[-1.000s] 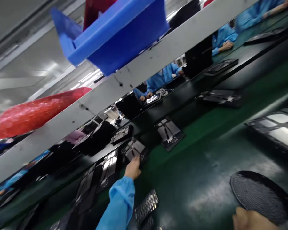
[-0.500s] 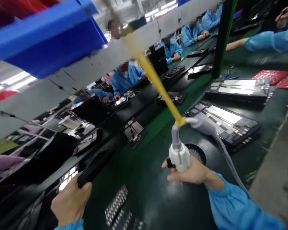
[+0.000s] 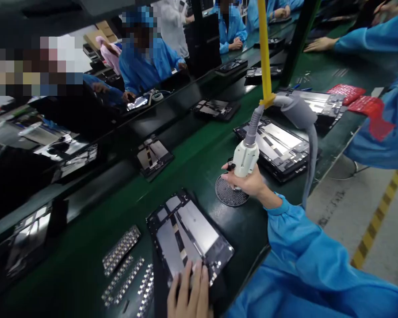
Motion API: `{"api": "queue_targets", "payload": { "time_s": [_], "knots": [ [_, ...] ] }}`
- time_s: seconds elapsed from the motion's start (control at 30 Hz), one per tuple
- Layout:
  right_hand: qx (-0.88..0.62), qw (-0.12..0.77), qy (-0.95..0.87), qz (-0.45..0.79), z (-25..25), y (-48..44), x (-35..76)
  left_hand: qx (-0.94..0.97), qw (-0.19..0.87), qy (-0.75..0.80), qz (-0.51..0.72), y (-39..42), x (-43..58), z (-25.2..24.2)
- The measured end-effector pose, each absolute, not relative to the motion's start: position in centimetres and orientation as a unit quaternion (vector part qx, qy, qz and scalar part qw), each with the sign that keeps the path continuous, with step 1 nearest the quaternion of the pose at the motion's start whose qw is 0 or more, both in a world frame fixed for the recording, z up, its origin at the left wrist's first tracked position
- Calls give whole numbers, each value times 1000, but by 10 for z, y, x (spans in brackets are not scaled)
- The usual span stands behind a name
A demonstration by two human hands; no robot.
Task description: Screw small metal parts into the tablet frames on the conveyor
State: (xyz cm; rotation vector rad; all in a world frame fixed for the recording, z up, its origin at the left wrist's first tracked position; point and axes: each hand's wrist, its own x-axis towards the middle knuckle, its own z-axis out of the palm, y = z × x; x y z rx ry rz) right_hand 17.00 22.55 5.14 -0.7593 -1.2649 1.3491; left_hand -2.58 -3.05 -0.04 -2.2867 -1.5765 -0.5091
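My right hand is wrapped round a white electric screwdriver, which hangs from a yellow strap and a grey cable. The screwdriver's lower end is over a round black screw tray full of small holes. Close to me lies a tablet with its inside exposed, showing silvery battery panels and a dark strip. The fingers of my left hand are stretched out and rest on its near edge. Left of that hand are several strips of small metallic parts.
More opened tablets are stacked at the right. Another tablet lies on the green bench farther left. Red bubble-wrap packets lie near the right edge. Co-workers in blue sit across the bench, and another person's hand reaches in at upper right.
My left hand has come from the left to the near middle, where a tablet now lies under its fingers. My right hand with the screwdriver is over the round tray; the view has tilted down.
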Motion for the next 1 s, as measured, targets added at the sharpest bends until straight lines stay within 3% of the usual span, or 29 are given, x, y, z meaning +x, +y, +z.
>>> {"api": "queue_targets", "payload": {
  "time_s": [0.13,0.33,0.5,0.7,0.83,1.0],
  "knots": [
    [-325,542,-531,565,47,229,166,-762,86,-592,-249,-16,-32,-7],
    [-342,526,-535,566,42,233,160,-446,-58,-829,-333,12,-38,14],
    [-345,523,-546,556,36,233,160,-418,-126,-810,-391,18,-19,5],
    [-363,507,-570,535,37,230,160,-333,-43,-795,-505,23,-21,18],
    [-363,536,-580,494,51,222,159,-270,-167,-796,-516,14,-58,36],
    [-265,553,-607,506,79,200,147,-381,-266,-763,-449,12,-85,45]
  ]
}}
